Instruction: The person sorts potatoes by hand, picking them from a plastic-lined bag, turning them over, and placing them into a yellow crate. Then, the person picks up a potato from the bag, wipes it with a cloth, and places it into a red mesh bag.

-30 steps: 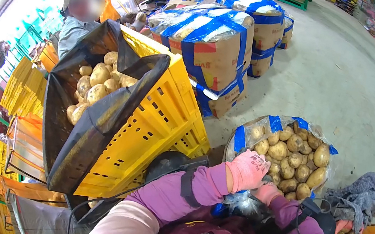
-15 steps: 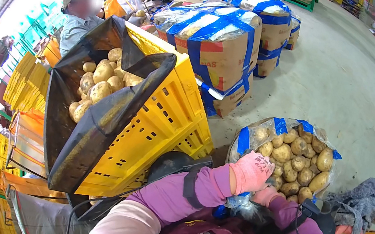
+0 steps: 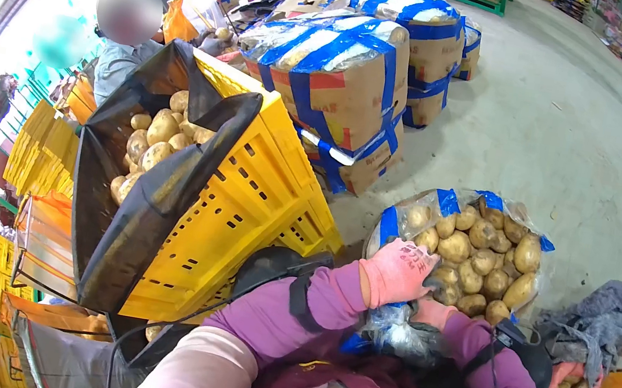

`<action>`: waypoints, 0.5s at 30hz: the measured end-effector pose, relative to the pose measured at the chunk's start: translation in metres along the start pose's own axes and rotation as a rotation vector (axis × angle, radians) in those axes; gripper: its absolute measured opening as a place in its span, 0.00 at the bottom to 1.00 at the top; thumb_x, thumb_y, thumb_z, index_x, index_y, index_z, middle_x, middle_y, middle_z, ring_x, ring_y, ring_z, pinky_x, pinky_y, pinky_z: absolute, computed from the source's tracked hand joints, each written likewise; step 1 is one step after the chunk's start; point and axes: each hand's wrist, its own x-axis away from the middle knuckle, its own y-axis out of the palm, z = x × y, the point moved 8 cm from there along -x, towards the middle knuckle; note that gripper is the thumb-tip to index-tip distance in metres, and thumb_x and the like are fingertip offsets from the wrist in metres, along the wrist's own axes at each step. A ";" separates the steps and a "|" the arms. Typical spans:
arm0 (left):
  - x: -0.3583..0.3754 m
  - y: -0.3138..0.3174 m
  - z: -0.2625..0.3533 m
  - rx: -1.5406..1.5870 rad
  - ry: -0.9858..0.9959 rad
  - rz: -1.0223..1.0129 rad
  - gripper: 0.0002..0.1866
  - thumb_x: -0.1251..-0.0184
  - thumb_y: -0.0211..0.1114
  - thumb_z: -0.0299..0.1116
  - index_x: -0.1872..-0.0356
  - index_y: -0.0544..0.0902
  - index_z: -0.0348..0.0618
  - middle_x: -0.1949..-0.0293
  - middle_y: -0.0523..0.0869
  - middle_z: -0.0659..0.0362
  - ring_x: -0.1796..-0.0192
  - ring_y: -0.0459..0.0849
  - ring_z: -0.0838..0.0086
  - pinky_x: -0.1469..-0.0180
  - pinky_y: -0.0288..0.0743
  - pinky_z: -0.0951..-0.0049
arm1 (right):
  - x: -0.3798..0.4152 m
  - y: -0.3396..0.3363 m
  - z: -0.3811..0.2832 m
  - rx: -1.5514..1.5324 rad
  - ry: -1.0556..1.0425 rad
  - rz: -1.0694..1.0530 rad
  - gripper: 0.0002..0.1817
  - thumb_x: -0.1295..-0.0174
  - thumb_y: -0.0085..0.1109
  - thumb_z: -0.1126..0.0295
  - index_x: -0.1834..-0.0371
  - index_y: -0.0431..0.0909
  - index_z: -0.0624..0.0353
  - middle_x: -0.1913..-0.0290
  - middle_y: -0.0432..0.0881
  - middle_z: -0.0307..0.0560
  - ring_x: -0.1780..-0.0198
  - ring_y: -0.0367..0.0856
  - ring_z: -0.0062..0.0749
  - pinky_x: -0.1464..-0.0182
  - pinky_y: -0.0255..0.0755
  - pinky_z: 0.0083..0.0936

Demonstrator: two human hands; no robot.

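Head view finds the left hand (image 3: pixel 398 274) and right hand (image 3: pixel 434 313) hardly moved — so the same work seems unfinished — their grip I cannot tell, with potatoes (image 3: pixel 483 261) about two o'clock from them.

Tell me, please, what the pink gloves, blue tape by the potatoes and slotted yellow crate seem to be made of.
Pink gloves: probably matte knitted fabric, since they follow the hands closely without shine.
Blue tape: likely smooth plastic with a slight sheen, given its flat, evenly coloured strips.
Yellow crate: apparently rigid moulded plastic, semi-gloss, judging by its even colour and regular slots.
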 end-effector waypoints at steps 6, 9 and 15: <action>0.002 -0.013 -0.005 0.043 -0.044 0.001 0.31 0.37 0.63 0.49 0.39 0.76 0.39 0.53 0.82 0.51 0.49 0.83 0.60 0.45 0.72 0.61 | -0.002 0.003 0.011 -0.452 -0.347 -0.008 0.27 0.36 0.62 0.67 0.33 0.71 0.60 0.38 0.79 0.47 0.39 0.76 0.32 0.35 0.68 0.31; 0.002 -0.016 -0.002 0.054 0.004 0.044 0.31 0.37 0.63 0.50 0.38 0.76 0.39 0.53 0.82 0.52 0.48 0.83 0.61 0.46 0.72 0.62 | 0.001 -0.003 0.009 -0.585 -0.589 0.088 0.23 0.31 0.57 0.72 0.33 0.71 0.57 0.36 0.76 0.43 0.38 0.75 0.28 0.34 0.68 0.30; 0.001 -0.011 -0.008 0.069 -0.012 0.010 0.33 0.37 0.63 0.51 0.37 0.75 0.39 0.51 0.82 0.52 0.47 0.82 0.60 0.44 0.72 0.60 | -0.026 0.006 0.017 -0.587 -0.604 0.006 0.21 0.28 0.49 0.75 0.33 0.70 0.58 0.34 0.75 0.44 0.36 0.74 0.28 0.34 0.70 0.30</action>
